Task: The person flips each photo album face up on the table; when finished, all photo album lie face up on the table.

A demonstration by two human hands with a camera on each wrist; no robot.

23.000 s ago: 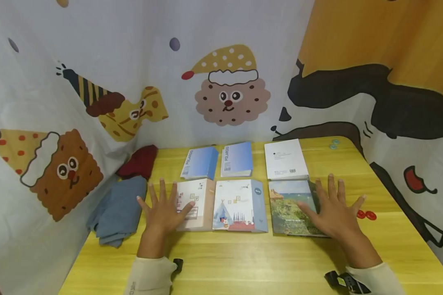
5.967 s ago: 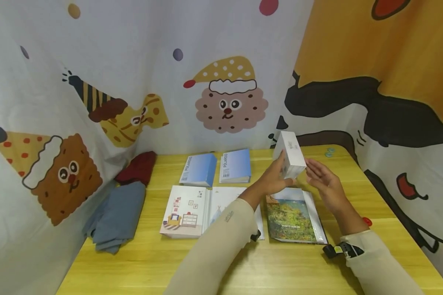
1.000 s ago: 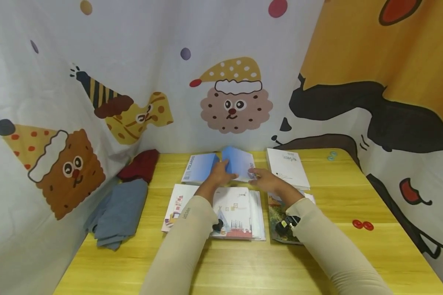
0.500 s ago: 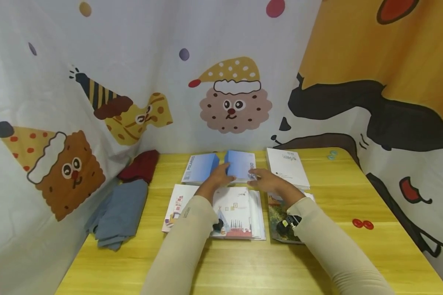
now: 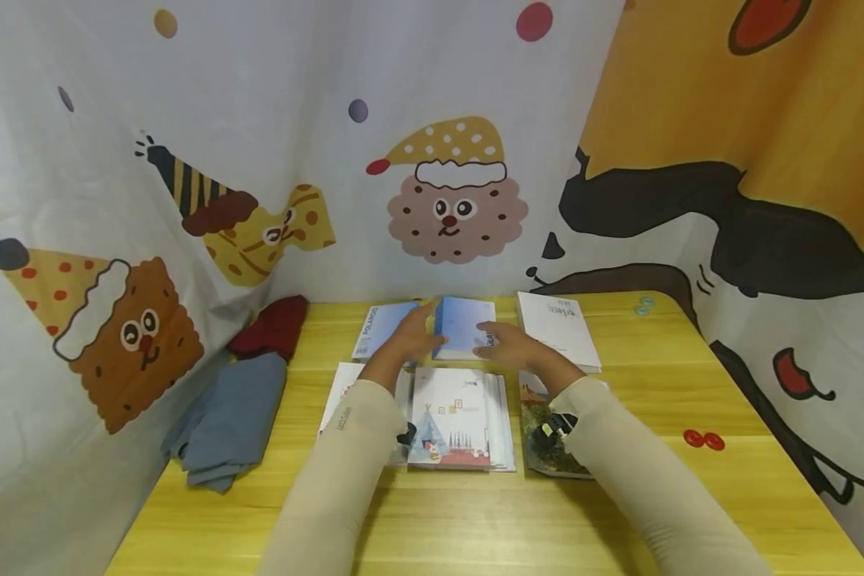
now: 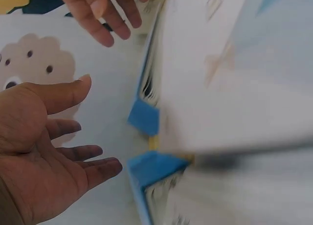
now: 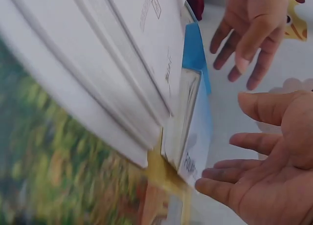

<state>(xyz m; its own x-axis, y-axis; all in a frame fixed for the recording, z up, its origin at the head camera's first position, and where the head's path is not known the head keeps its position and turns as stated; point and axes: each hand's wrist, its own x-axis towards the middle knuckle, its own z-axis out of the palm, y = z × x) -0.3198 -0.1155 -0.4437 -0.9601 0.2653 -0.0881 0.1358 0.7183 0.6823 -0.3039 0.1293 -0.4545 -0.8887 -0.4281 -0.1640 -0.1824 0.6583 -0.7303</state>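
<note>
A blue Polaroid album (image 5: 464,326) lies flat in the back row, its lettering along the right edge. My left hand (image 5: 412,338) is at its left side, thumb and fingers spread, holding nothing. At its right side my right hand (image 5: 513,347) hovers with loose fingers, also holding nothing. Both wrist views show spread, bare fingers over the albums. Another blue album (image 5: 385,322) lies to the left, partly behind my left hand. A white album (image 5: 562,330) lies to the right. In front are a teepee-print album (image 5: 442,436) and a landscape-cover photo album (image 5: 536,456), partly covered by my right forearm.
A white album (image 5: 338,388) at front left is partly under my left sleeve. A folded grey-blue cloth (image 5: 234,416) and a dark red cloth (image 5: 274,326) lie at the table's left edge. Small red discs (image 5: 704,439) and teal discs (image 5: 644,306) lie at right. A printed curtain (image 5: 295,264) closes the back.
The middle blue album, tilted up between both hands a second ago, now lies flat and released; my hands have drawn apart. Compared with six seconds ago, it and the white album are turned around.
</note>
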